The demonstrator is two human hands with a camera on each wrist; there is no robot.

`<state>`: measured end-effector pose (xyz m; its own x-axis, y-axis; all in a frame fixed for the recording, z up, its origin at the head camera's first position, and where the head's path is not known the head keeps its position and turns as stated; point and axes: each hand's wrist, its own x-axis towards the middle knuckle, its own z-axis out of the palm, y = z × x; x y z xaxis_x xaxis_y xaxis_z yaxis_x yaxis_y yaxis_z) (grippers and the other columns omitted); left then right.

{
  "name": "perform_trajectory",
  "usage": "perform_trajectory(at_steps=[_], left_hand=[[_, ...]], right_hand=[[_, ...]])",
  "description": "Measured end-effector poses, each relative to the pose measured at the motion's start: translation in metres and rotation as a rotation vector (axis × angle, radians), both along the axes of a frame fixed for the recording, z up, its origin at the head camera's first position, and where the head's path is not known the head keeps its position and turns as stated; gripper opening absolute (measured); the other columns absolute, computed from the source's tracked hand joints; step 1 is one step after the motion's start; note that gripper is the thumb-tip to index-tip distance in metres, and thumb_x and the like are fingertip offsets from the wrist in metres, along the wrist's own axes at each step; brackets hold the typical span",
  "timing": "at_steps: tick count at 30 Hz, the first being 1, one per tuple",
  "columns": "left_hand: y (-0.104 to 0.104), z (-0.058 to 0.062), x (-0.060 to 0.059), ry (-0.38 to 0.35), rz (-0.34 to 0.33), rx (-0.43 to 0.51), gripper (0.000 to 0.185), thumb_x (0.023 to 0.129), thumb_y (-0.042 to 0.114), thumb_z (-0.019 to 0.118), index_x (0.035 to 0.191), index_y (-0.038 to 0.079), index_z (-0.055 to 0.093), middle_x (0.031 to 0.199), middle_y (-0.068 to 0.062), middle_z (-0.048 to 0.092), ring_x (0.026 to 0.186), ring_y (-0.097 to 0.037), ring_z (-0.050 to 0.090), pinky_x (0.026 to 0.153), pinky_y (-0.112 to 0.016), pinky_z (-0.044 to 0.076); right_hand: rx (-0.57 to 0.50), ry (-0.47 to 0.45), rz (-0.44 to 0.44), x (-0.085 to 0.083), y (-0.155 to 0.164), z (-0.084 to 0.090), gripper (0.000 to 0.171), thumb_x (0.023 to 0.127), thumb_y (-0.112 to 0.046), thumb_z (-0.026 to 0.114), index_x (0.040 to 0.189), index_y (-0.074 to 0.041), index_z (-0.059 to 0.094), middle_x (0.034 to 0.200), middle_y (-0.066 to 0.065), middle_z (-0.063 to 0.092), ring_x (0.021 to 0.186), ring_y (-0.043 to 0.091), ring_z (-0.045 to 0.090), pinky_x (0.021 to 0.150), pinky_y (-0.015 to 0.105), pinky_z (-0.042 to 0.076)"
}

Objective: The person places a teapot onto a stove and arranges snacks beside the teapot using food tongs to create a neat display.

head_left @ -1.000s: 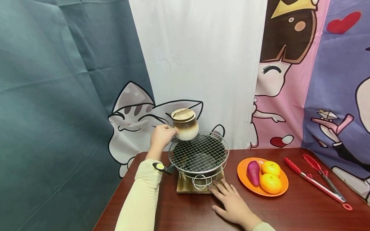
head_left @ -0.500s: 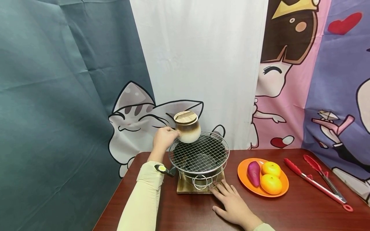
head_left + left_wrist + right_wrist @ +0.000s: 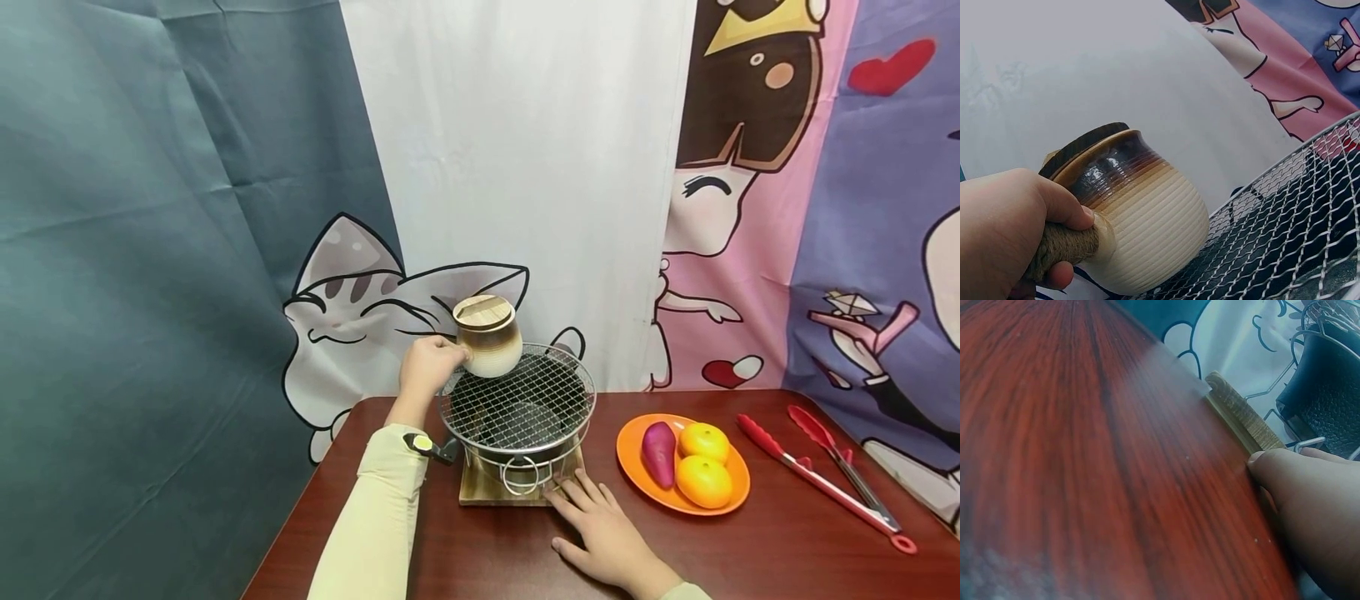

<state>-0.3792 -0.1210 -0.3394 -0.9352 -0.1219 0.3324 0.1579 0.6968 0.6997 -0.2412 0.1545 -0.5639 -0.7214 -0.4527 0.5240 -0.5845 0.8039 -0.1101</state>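
My left hand (image 3: pixel 431 367) grips the rope-wrapped handle (image 3: pixel 1066 245) of a small ceramic pot (image 3: pixel 492 350) with a wooden lid (image 3: pixel 483 312). Cream below and brown near the rim, the pot (image 3: pixel 1154 219) is over the back left part of a round wire grill mesh (image 3: pixel 525 417); whether its base touches the mesh I cannot tell. Under the mesh is a dark round stove on a wooden board (image 3: pixel 480 492). Fingers spread, my right hand (image 3: pixel 603 533) rests with its fingertips at the board's front right corner. In the right wrist view, the thumb is beside the board (image 3: pixel 1244 419).
An orange plate (image 3: pixel 630 468) to the right bears a purple sweet potato (image 3: pixel 659 454) and two orange citrus fruits (image 3: pixel 703 481). Red-tipped tongs (image 3: pixel 825 479) lie farther right on the brown table (image 3: pixel 495 550). A printed curtain (image 3: pixel 555 167) hangs behind the table.
Over the last second the pot in my left hand has moved slightly right and lower, over the mesh. My right hand has stayed at the board.
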Motion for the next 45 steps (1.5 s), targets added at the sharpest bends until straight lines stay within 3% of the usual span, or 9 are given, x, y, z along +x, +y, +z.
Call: perform_trajectory(at_steps=[27, 38, 45], left_hand=[[-0.004, -0.008, -0.003, 0.013, -0.015, -0.038, 0.025, 0.079, 0.048, 0.074, 0.081, 0.023, 0.075, 0.086, 0.005, 0.072, 0.080, -0.021, 0.065, 0.069, -0.040, 0.049], [-0.012, -0.012, -0.010, 0.035, -0.106, -0.030, 0.025, 0.078, 0.046, 0.075, 0.081, 0.022, 0.075, 0.084, 0.004, 0.071, 0.074, -0.020, 0.061, 0.065, -0.037, 0.048], [-0.019, -0.012, -0.017, 0.033, -0.174, -0.021, 0.023, 0.079, 0.042, 0.076, 0.081, 0.019, 0.075, 0.072, 0.001, 0.067, 0.067, -0.021, 0.059, 0.062, -0.036, 0.047]], right_hand=[[0.018, 0.005, 0.000, -0.002, 0.001, -0.001, 0.063, 0.085, -0.046, 0.074, 0.142, -0.022, 0.060, 0.145, 0.009, 0.056, 0.139, 0.043, 0.043, 0.099, 0.068, 0.039], [0.015, 0.006, -0.006, -0.001, 0.002, -0.001, 0.063, 0.085, -0.046, 0.074, 0.142, -0.023, 0.060, 0.145, 0.009, 0.056, 0.139, 0.043, 0.043, 0.099, 0.069, 0.039], [0.005, 0.003, 0.003, -0.001, 0.001, -0.002, 0.063, 0.086, -0.046, 0.074, 0.143, -0.023, 0.059, 0.145, 0.009, 0.056, 0.139, 0.044, 0.043, 0.100, 0.069, 0.039]])
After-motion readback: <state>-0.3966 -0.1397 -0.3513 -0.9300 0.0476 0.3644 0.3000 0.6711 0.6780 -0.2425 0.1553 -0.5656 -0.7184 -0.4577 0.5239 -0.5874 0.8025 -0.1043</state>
